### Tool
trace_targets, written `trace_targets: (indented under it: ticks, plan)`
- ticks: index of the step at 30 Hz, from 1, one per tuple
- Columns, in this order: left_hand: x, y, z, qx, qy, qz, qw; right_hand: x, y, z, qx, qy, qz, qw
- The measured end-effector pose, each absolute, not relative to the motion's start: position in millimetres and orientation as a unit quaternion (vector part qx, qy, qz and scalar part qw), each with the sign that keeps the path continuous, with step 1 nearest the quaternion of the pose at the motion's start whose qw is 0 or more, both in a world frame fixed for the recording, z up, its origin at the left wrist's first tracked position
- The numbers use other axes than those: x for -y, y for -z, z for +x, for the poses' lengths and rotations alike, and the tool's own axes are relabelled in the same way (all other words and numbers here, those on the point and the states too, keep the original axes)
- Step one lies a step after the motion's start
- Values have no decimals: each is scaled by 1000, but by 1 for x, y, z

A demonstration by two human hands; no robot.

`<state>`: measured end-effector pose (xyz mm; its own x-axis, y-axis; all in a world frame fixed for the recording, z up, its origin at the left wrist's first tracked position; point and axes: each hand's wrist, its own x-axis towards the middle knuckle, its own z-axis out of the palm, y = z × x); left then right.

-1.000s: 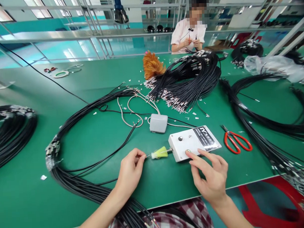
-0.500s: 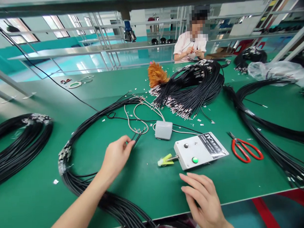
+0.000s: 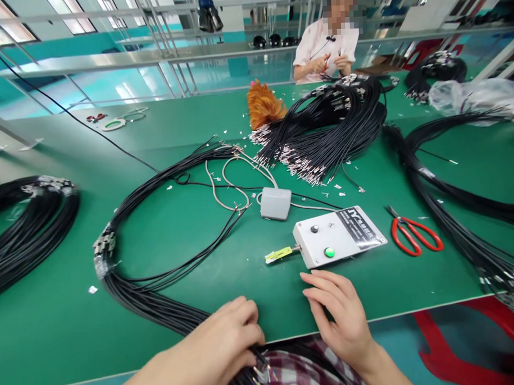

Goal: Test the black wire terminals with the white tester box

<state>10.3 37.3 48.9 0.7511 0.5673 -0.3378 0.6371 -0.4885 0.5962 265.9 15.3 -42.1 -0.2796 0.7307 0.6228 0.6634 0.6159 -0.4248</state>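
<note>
Green matte bench; left hand curled gripping black cable bundle; right hand flat, empty.

Left hand curled, fingers bent downward; right hand flat, fingers spread forward.

Red scissors lie right of the white box; a grey pedal sits behind it, and a feather duster far back.

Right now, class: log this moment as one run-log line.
left hand: grasping black cable ends at table edge | right hand: open, flat on green table | white control box: untouched | red scissors: idle
</note>
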Motion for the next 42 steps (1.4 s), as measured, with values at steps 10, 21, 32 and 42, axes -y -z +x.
trace_targets:
  ticks: [10,21,32,42]
  plan:
    - [-35,-27,13,-424,-157,776,439,-6,16,240,680,-291,-480,472]
    - [-40,-26,26,-513,-245,701,430,-20,0,206,425,-608,-480,468]
    - [-37,-26,31,-537,-291,644,462,-18,2,200,354,-654,-454,491]
    - [-32,-27,35,-542,-350,554,526,-24,0,179,219,-702,-432,521]
